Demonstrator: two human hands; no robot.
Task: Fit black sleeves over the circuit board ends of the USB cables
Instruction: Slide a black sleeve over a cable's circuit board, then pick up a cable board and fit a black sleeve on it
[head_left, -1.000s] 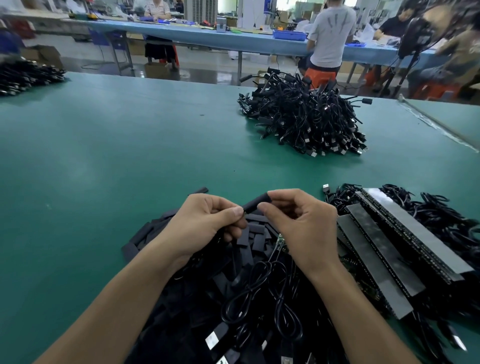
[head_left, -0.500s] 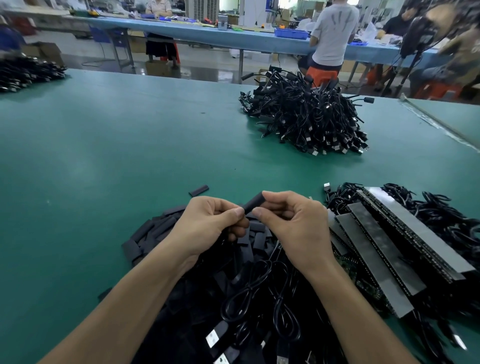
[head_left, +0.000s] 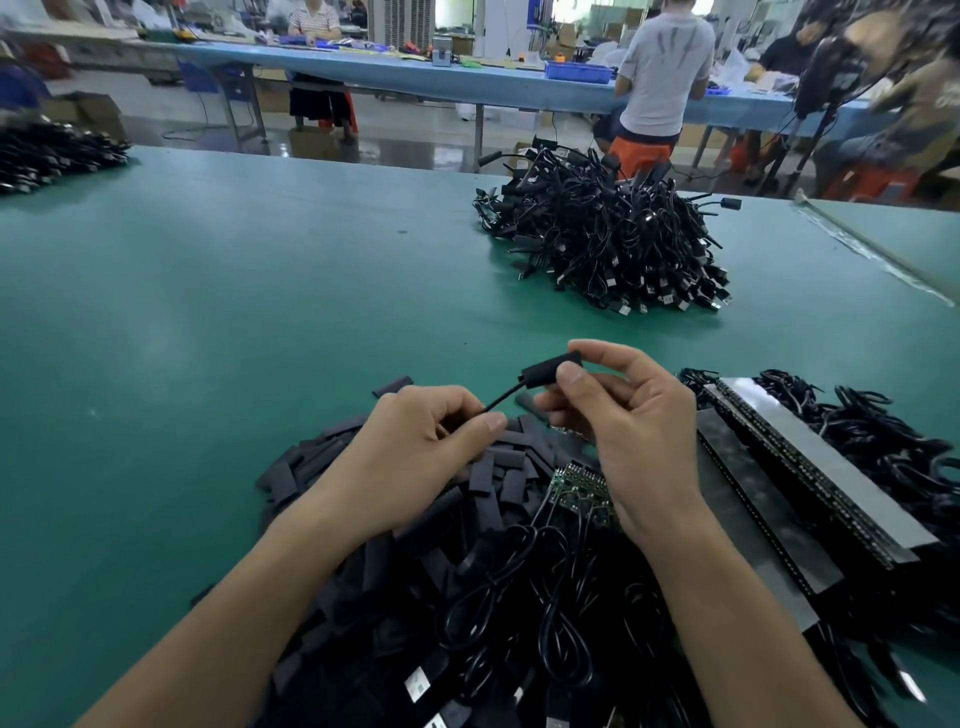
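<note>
You are pinching a black sleeve (head_left: 545, 371) between the thumb and forefinger of your right hand (head_left: 631, 415), holding it raised above the green table (head_left: 208, 312). A thin black cable (head_left: 501, 402) is running out of the sleeve's lower end down to your left hand (head_left: 410, 452), whose thumb and curled fingers are gripping it. Directly under both hands a heap of loose sleeves (head_left: 498, 467) is lying spread out, and a cluster of green circuit boards (head_left: 579, 488) is sitting on it, partly hidden by your right wrist. Coiled USB cables (head_left: 519, 597) are crowding the space between your forearms. Just beside your right hand, long dark strips (head_left: 810, 467) are lying over another tangle of cables. Well apart, across the table, a big pile of cables (head_left: 608, 244) is sitting with its plugs facing you, and a further pile (head_left: 52, 156) is lying at the far left edge.
</note>
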